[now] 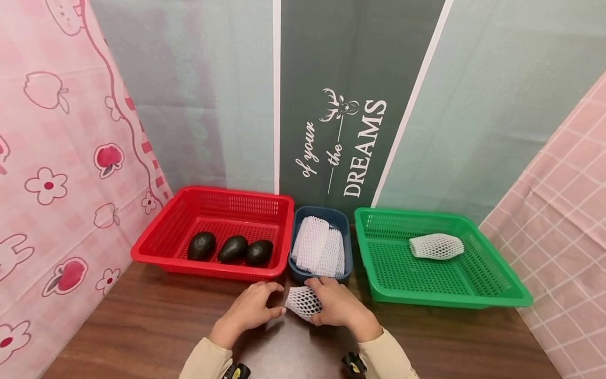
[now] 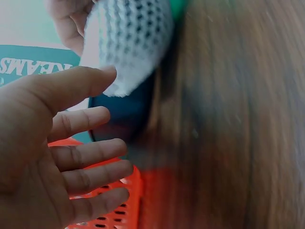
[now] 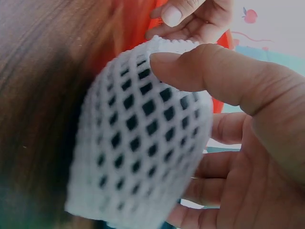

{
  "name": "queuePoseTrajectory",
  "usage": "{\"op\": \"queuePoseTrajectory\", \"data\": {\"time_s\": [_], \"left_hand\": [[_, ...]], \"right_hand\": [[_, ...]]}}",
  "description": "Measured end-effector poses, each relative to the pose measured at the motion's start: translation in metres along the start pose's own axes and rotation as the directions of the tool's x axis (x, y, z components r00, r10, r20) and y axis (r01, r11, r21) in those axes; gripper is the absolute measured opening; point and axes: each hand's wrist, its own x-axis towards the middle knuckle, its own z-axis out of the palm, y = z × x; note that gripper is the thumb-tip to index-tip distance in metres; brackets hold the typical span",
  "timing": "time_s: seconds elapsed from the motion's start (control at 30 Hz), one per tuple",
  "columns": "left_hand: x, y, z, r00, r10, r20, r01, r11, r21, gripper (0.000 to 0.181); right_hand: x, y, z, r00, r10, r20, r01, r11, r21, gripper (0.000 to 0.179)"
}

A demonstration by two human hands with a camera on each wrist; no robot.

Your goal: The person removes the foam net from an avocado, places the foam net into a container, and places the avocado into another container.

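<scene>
Between the thumb and curled fingers of the right grip (image 1: pixel 338 305), a white foam sleeve (image 1: pixel 303 302) is being held just above or on the tabletop (image 1: pixel 142 316), with something dark showing through its mesh. Just beside its left end, the left grip (image 1: pixel 253 308) is hovering with its fingers loosely extended and spread apart; whether its thumb is touching the sleeve, one cannot tell. Just beyond the right grip, a dark blue tub (image 1: pixel 337 213) is holding more white foam sleeves (image 1: pixel 312 245), which are lying flat and overlapping. Ahead of the left grip and mostly to its left, a red basket (image 1: pixel 208 267) is holding three dark avocados (image 1: pixel 233 248), which are lying in a row near its front wall. To the right of the right grip and farther away, a green basket (image 1: pixel 450 300) is holding one netted piece (image 1: pixel 437 247), which is lying on its side toward the back right.
</scene>
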Motion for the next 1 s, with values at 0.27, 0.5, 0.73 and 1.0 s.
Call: {"op": "queuePoseTrajectory", "data": {"time_s": [0.27, 0.5, 0.73, 1.0], "left_hand": [[-0.003, 0.013, -0.006, 0.999, 0.007, -0.038, -0.007, 1.000, -0.005, 0.040], [-0.003, 0.014, -0.008, 0.999, 0.013, -0.039, -0.013, 1.000, -0.009, 0.039], [-0.010, 0.022, -0.005, 0.994, 0.082, -0.068, -0.085, 0.995, -0.045, 0.037], [-0.012, 0.024, 0.001, 0.985, 0.127, -0.118, -0.139, 0.985, -0.101, 0.033]], "right_hand": [[-0.011, 0.000, -0.011, 0.999, 0.028, -0.014, -0.028, 0.999, 0.015, 0.064], [-0.012, 0.003, -0.009, 0.999, 0.021, -0.027, -0.021, 1.000, 0.000, 0.062], [-0.031, 0.005, -0.013, 0.999, 0.027, -0.044, -0.022, 0.993, 0.115, 0.062], [-0.046, 0.016, -0.005, 0.994, 0.011, -0.109, 0.004, 0.991, 0.137, 0.060]]}}
